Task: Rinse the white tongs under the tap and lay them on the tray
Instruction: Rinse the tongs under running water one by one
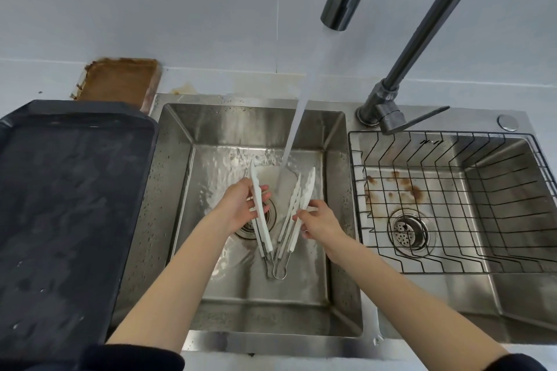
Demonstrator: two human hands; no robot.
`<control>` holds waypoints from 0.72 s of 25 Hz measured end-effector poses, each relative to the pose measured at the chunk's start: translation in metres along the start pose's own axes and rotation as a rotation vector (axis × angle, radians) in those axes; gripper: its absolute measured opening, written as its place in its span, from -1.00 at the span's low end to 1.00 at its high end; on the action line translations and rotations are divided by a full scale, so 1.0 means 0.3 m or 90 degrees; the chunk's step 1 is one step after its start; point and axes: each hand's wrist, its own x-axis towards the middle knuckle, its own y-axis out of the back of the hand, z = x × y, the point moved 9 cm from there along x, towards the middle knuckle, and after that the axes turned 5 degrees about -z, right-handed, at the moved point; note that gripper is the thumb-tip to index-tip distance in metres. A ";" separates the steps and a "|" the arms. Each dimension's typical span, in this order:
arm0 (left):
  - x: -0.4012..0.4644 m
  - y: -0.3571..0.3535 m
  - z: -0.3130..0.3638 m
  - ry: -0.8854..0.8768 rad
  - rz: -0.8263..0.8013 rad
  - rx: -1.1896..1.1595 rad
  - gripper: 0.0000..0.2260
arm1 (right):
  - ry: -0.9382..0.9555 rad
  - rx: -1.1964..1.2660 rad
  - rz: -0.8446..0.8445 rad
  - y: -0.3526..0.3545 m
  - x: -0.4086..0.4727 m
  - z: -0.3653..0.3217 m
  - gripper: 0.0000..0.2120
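Two pairs of white tongs with wire spring ends are held over the left sink basin (301, 304). My left hand (238, 205) grips one pair (259, 205) by its arms. My right hand (319, 221) pinches the other pair (297, 208). The tongs' tips point away from me, and their wire loops cross near the basin floor. Water (304, 93) runs from the dark tap spout (340, 9) and lands between the two pairs. The dark tray (18, 129) lies on the counter left of the sink, wet and with nothing on it.
A wire rack (452, 196) sits in the right basin, which has rust stains and a drain (408, 230). The tap's base and lever (391, 117) stand between the basins. A rusty brown tray (117, 81) leans behind the dark tray, against the wall.
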 end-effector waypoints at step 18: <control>0.056 0.191 -0.252 0.019 0.127 0.060 -0.64 | -0.058 -0.140 0.038 -0.087 0.084 0.222 -0.58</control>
